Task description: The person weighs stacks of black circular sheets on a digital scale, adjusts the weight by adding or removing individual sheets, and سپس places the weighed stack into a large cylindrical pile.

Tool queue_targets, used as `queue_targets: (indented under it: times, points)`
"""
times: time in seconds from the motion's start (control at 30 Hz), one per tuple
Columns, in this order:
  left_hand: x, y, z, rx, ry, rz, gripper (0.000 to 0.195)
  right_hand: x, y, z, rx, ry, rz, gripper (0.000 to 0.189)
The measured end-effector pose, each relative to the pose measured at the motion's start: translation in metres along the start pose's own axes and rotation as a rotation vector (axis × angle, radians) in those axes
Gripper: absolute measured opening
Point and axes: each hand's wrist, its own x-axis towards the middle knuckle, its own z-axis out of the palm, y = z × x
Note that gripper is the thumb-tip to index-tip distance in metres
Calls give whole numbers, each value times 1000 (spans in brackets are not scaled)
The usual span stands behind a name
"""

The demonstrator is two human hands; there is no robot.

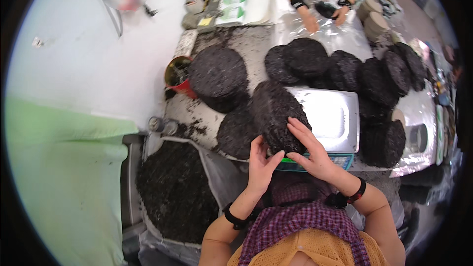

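A thick, dark round cake of pressed, flaky material (275, 112) stands tilted before me, between my two hands. My left hand (260, 164) grips its near lower edge, with the fingers partly hidden behind it. Along its right side lie the spread fingers of my right hand (312, 151), the thumb at the near edge. Right behind the cake is a weighing scale with a shiny metal pan (329, 122) and a teal base (342, 160); the cake covers the pan's left part. Another dark cake (236, 135) lies flat to the left, partly covered by the held one.
A stack of dark cakes (218, 72) stands beyond on the left, beside a red tin (184, 88). More cakes (306, 57) curve around the scale's back and right. An open bag of loose dark material (177, 192) is at lower left. Across the table, a person's hands (310, 22) touch clear plastic.
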Motion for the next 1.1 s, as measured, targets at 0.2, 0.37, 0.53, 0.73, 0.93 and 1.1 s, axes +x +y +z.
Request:
queue_targets:
  times: [0.2, 0.37, 0.53, 0.73, 0.93, 1.1]
  points:
    - [36, -23, 32, 10, -210, -267, 45, -38, 4, -48, 101, 65, 304, 49]
    - [59, -4, 51, 33, -289, -433, 40, -43, 23, -85, 46, 644, 220, 40]
    - [68, -13, 81, 106, -350, -400, 36, -41, 24, -75, -11, 424, 264, 45]
    - [75, -13, 96, 139, -305, -394, 33, -43, 16, -87, -122, 423, 204, 48]
    - [76, 4, 56, 64, -199, -353, 31, -69, 73, -126, 295, 723, 301, 43]
    - [65, 36, -13, 86, 232, -101, 44, -99, 134, -110, 448, 749, 462, 44]
